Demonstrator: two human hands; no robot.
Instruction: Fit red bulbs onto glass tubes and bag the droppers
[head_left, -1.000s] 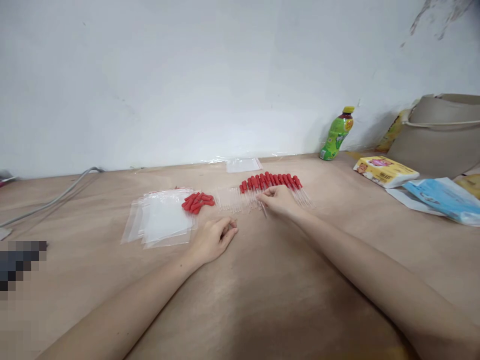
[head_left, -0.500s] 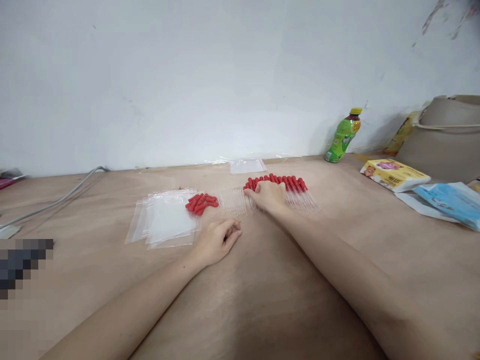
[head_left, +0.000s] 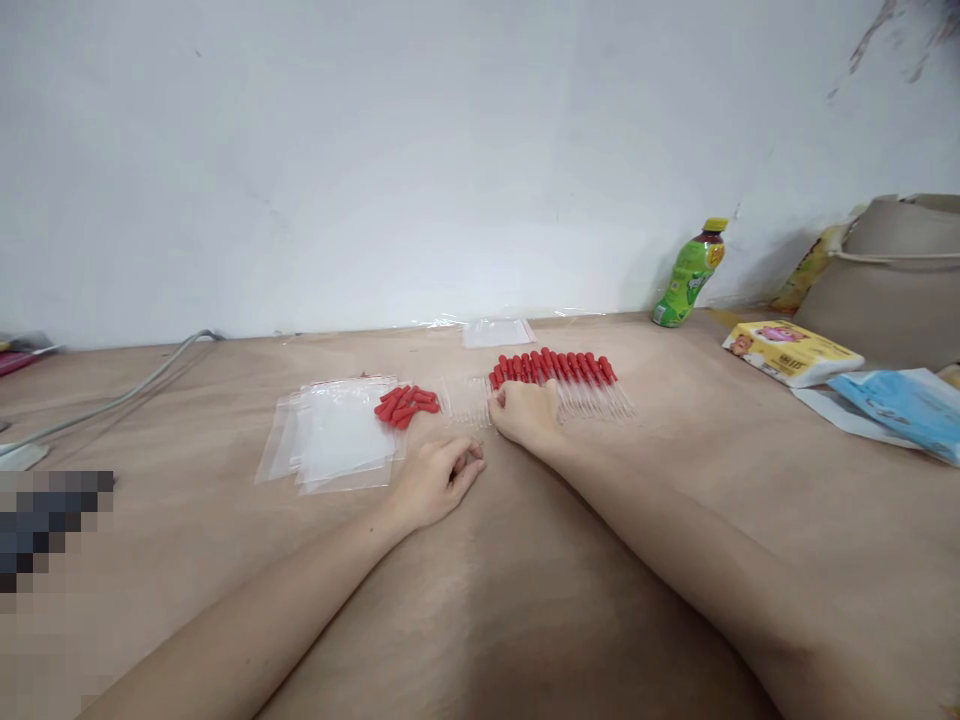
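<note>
A row of glass droppers with red rubber bulbs [head_left: 570, 368] lies across the table, clear tubes pointing toward me. My right hand [head_left: 527, 412] lies over the left end of this row, its fingertips pinched at a dropper's tube; the grip is partly hidden. Just left of it are clear glass tubes [head_left: 463, 400] without bulbs. Further left is a pile of loose red rubber bulbs [head_left: 407, 406], partly over a stack of clear zip bags [head_left: 341, 440]. My left hand [head_left: 439, 480] rests on the table below the tubes, fingers loosely curled, thumb apart, with nothing visible in it.
Another clear bag [head_left: 496, 332] lies near the wall. At the right are a green drink bottle [head_left: 688, 275], a yellow tissue pack [head_left: 791, 352], a blue packet [head_left: 904, 408] and a beige bag [head_left: 885, 290]. A grey cable [head_left: 139, 385] runs along the left side.
My right hand has drawn back toward me, off the red bulbs and down to the tubes, uncovering more bulbs. My left hand stays about where it was.
</note>
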